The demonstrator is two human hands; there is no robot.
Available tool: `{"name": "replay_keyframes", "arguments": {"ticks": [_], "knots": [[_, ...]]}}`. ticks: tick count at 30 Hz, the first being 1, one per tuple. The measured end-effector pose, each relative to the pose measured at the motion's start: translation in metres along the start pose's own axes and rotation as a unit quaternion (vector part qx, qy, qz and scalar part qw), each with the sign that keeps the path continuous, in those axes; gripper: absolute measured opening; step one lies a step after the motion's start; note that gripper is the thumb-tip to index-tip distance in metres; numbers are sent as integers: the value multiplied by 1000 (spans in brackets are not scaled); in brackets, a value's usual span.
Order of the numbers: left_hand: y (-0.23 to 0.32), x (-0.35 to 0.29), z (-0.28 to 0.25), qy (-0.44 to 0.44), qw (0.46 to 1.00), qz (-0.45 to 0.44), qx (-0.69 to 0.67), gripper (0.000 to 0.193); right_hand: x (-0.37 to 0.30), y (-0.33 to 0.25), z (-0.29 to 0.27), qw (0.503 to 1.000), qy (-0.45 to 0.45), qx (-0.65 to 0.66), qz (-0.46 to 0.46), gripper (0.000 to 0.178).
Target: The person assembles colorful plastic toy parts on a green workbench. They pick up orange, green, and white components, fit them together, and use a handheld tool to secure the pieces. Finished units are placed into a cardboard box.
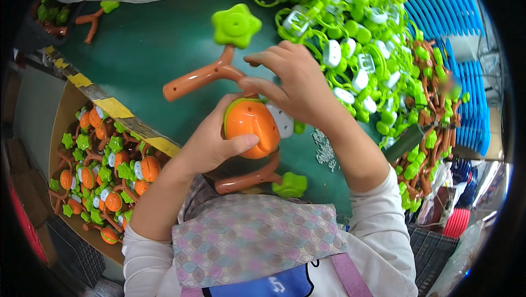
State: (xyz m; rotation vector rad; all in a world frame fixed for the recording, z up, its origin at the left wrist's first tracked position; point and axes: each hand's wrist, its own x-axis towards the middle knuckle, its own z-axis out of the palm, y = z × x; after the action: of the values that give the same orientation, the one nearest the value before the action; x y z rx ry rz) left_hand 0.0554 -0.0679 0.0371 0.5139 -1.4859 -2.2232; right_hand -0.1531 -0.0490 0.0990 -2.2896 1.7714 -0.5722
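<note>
My left hand (pixel 211 135) is wrapped round an orange dome-shaped toy part (pixel 252 124) with a light green rim, its thumb lying across the front. Beside the dome shows a white dotted piece (pixel 281 120). From the dome's upper side rises a brown forked plastic branch (pixel 197 81) tipped with a green star-shaped piece (pixel 236 25). My right hand (pixel 296 81) is over that branch, thumb and fingers apart, the thumb tip overlapping the fork. Below the dome, a second brown branch (pixel 246 181) carries a green star (pixel 290 185); whether it is joined to the dome is hidden.
Small silvery screws (pixel 324 152) lie on the green table (pixel 159 29) right of the dome. A heap of green and white parts (pixel 356 50) covers the far right, with brown branches (pixel 433 149) beyond. A carton (pixel 57 124) of similar toys stands left; blue racks (pixel 446 1) stand right.
</note>
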Motion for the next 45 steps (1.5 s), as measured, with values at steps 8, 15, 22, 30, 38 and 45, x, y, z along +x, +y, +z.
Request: {"name": "replay_keyframes", "arguments": {"ticks": [8, 15, 22, 30, 38, 45], "knots": [[-28, 24, 21, -2, 996, -77, 51, 72, -39, 22, 24, 987, -58, 60, 136, 38], [-37, 28, 22, 33, 992, -82, 89, 58, -109, 21, 25, 989, -19, 126, -69, 78], [-22, 21, 42, 67, 977, -168, 114, 66, -138, 27, 26, 985, 113, 120, -44, 62], [-26, 29, 49, 57, 965, -178, 184, 71, -234, 49, 15, 997, 67, 7, 39, 17], [-27, 27, 60, 63, 967, -168, 181, 66, -229, 42, 33, 996, 20, -74, 54, 15], [-24, 28, 62, 43, 970, -166, 171, 66, -231, 39, 35, 995, 14, -56, 78, 13]]}}
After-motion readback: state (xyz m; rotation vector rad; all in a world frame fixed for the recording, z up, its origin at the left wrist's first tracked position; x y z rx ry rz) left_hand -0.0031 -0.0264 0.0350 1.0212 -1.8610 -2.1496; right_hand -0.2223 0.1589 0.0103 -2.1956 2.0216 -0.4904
